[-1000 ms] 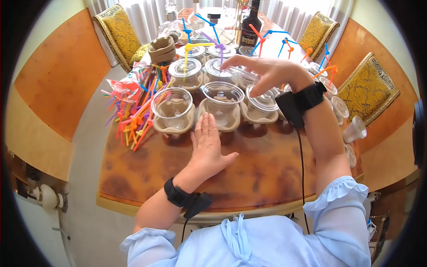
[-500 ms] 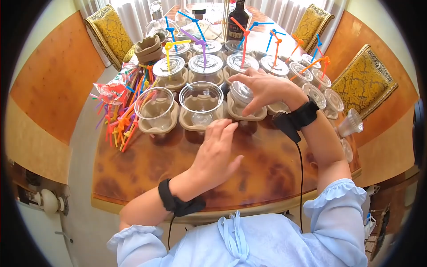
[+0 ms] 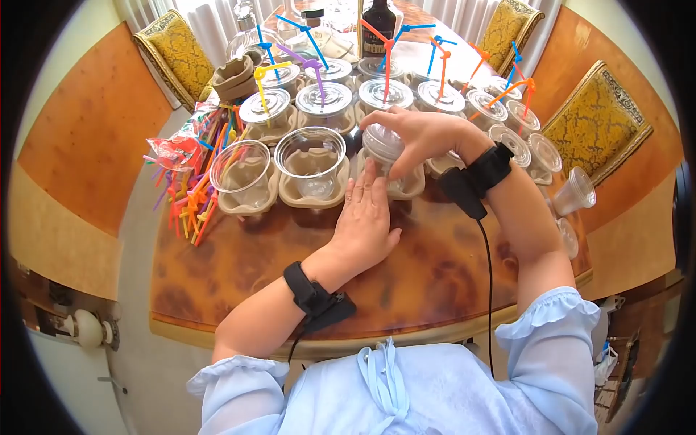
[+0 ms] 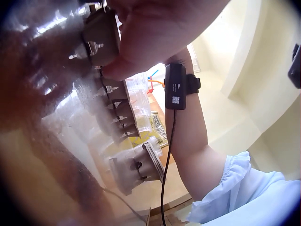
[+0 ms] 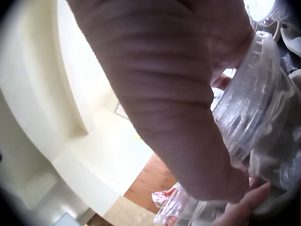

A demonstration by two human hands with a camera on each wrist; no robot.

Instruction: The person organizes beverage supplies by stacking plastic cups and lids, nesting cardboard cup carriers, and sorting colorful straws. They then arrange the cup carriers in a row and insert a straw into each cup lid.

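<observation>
My right hand arches over a stack of clear plastic lids at the third front place, thumb on the near side and fingers at the far side. The right wrist view shows the ridged edges of the clear stack close beside the palm. Below it sits a grey-brown pulp cup holder. My left hand lies with straight fingers, its fingertips right at this holder's near edge. To the left, a clear cup and another clear cup stand uncovered in pulp holders.
Lidded cups with knotted straws stand in rows behind. Loose coloured straws and a red-and-clear wrapper lie at left. Spare pulp holders are stacked at back left. A dark bottle stands behind; stacked clear cups lie at right.
My right hand has come down and nearer with the clear lids, onto the third front place. My left hand has shifted right, from the middle holder to the third. The head view has also shifted.
</observation>
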